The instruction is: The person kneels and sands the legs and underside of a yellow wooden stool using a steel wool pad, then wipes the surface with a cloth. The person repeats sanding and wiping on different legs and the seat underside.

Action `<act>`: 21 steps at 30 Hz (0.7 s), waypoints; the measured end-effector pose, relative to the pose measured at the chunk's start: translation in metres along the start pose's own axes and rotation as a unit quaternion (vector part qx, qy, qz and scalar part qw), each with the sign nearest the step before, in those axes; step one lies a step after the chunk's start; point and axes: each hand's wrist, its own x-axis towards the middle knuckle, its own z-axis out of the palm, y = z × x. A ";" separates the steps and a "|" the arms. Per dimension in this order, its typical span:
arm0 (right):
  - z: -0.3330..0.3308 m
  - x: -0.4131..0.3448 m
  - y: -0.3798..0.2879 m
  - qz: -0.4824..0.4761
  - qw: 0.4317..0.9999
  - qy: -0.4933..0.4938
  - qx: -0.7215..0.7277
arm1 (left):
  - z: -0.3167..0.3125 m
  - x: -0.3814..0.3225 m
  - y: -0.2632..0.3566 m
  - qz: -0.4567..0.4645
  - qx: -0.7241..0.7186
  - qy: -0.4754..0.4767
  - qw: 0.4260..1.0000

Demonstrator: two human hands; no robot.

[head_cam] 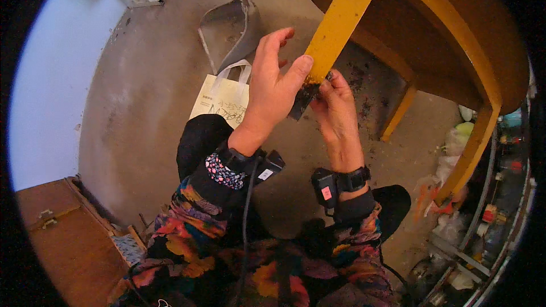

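Note:
A yellow wooden leg (343,17) of a round-topped table slants down towards me, and its lower end is dark and worn. Around that end sits a dark, dirty flat piece (303,101), its material unclear. My left hand (273,76) is beside the leg, thumb against its edge and the other fingers spread in the air. On the other side, my right hand (339,104) pinches the dark piece close to the leg's end with thumb and fingers. Part of the right fingers is hidden behind the leg.
A long-handled dustpan (234,30) and a cream bag (215,96) bearing writing are on the concrete floor. The table's brown underside (431,38) and another yellow leg (473,157) rise at right, near plastic bags (448,170) and a metal rack (460,256). Brown wooden panel (64,238) lower left.

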 end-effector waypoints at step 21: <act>0.030 0.052 -0.118 -0.619 0.441 -0.130 -0.637 | 0.026 -0.017 -0.031 -0.212 -0.280 -0.006 0.936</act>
